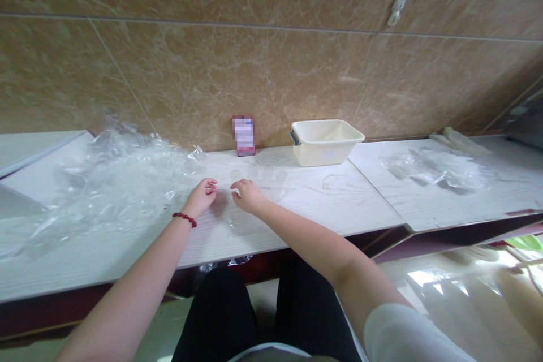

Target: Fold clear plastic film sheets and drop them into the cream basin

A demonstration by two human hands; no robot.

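Both hands over counter, grip unreadable

Clear film (271, 180) was the hard part: faint, see-through patches on the white counter (314, 198) beside the right hand (248, 195), edges mostly lost. Couldn't tell if it was one piece or several. Phone (244, 137) against the wall had its screen pixelated. Right sleeve ran out of frame; bin (327, 150) floor was mostly hidden by its front wall.

Grip: left hand (203, 195) had fingers curled, right hand the same, fingertips facing across a small gap. Couldn't tell whether either had pinched film. Crinkled plastic heap (123, 181) sat just left of the left hand, individual pieces indistinct. Second plastic pile (441, 168) lay well off to the right, blurred.
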